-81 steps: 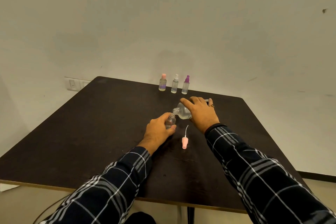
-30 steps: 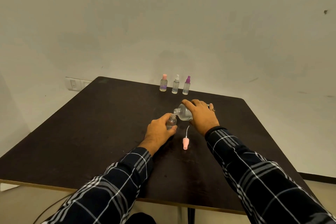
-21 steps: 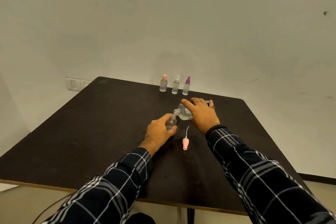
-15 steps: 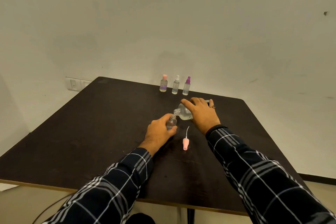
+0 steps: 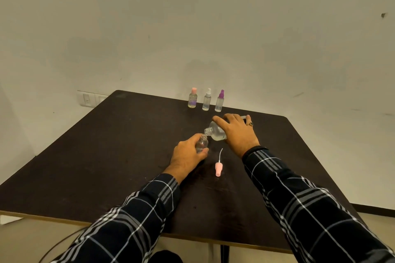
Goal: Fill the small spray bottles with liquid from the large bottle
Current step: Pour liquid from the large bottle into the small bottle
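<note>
i'm seeing three capped bottles standing in a row near the far edge of the dark table (image 5: 106,156): a pink-capped bottle (image 5: 192,98), a white-capped bottle (image 5: 207,100) and a purple-capped bottle (image 5: 219,101), all well apart from the hands. a pink spray cap (image 5: 219,168) with its thin tube is lying on the table between the two wrists. the left hand (image 5: 188,155) is curling round the small open bottle (image 5: 202,145), holding it upright near the table's middle. the right hand (image 5: 237,132) is gripping the large bottle (image 5: 215,133) from above and hiding most of its body, tipping its mouth just over the small bottle's neck. i cannot tell whether liquid is running. compared with half a second ago, hands, bottles and tilt are all staying as they were.
</note>
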